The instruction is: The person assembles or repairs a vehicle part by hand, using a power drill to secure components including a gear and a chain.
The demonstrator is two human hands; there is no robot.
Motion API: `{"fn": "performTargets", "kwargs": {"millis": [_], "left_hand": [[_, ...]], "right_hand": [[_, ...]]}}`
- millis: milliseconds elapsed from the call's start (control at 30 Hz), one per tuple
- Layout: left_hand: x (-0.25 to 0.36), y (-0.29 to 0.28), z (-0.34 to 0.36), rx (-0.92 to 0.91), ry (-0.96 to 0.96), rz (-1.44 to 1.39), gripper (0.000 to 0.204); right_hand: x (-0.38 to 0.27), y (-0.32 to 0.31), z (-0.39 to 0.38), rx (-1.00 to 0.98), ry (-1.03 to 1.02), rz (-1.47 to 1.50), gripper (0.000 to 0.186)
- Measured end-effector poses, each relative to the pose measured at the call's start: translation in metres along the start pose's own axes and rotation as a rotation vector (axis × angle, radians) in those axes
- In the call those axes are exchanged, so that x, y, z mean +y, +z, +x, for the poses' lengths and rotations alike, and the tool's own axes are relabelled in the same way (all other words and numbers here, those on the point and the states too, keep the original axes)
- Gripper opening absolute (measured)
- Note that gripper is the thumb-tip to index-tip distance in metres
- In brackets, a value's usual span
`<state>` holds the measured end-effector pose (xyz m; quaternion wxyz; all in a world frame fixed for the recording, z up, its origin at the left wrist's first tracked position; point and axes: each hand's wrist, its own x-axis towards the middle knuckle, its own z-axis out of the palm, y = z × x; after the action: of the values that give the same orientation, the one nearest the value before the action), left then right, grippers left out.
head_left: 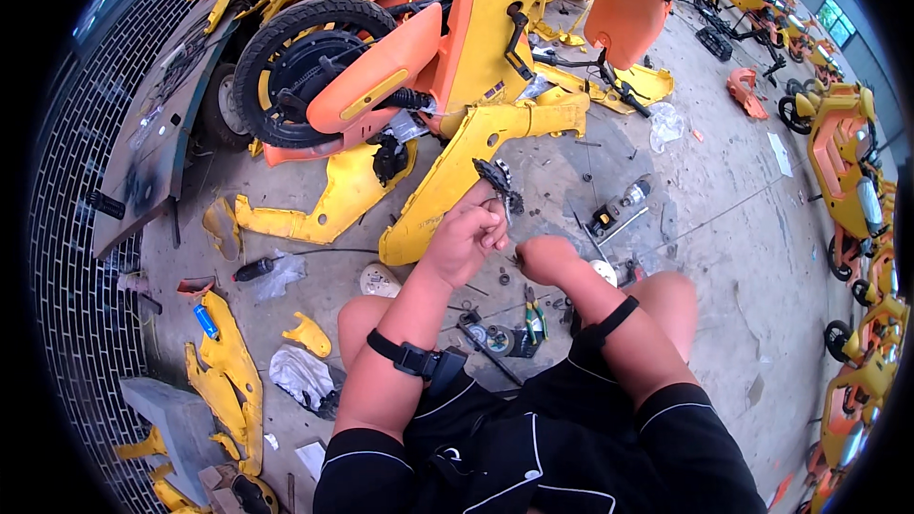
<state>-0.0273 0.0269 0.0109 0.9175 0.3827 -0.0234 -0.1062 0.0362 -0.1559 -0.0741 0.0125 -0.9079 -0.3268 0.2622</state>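
Bare hands: two. Held dark part: one. Arm straps: two. Green-handled pliers: one. Blue cylinder: one.

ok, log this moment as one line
left hand: holds black jagged part | right hand: curled, grip unclear | ahead: yellow-orange scooter | between knees: green-yellow-handled pliers

Black part: dull, metal-looking
Yellow panel: smooth plastic, lightly glossy
Orange guard: smooth plastic, satin sheen
Tyre: matt rubber, rough tread
Bag: thin plastic, crinkled, shiny
Shirt: matt cloth
Sheet: smooth paper
Floor: matt concrete, stained
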Motion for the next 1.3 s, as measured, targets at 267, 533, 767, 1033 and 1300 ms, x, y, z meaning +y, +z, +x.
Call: {"fn": "performTargets", "kwargs": {"millis": [267, 533, 767, 1033, 1300], "left_hand": [[-0.001, -0.003, 0.000, 0.006, -0.049, 0.063, 0.060], [0.006, 0.009, 0.001, -0.054, -0.048, 0.015, 0.067], [-0.004, 0.010, 0.005, -0.094, -0.065, -0.062, 0.065], [-0.015, 0.007, 0.019, -0.044, -0.066, -0.155, 0.054], [-0.024, 0.019, 0.029, -0.082, -0.070, -0.119, 0.046]], "right_hand": [[-0.026, -0.069, -0.024, 0.830, -0.087, 0.666, 0.026], [-0.032, -0.075, -0.030, 1.000, -0.171, 0.592, 0.025], [-0.023, -0.065, -0.032, 1.036, -0.163, 0.484, 0.022], [0.016, -0.003, -0.020, 0.361, -0.064, 0.121, 0.016], [0.029, -0.015, -0.042, 0.445, 0.050, 0.151, 0.032]]}}
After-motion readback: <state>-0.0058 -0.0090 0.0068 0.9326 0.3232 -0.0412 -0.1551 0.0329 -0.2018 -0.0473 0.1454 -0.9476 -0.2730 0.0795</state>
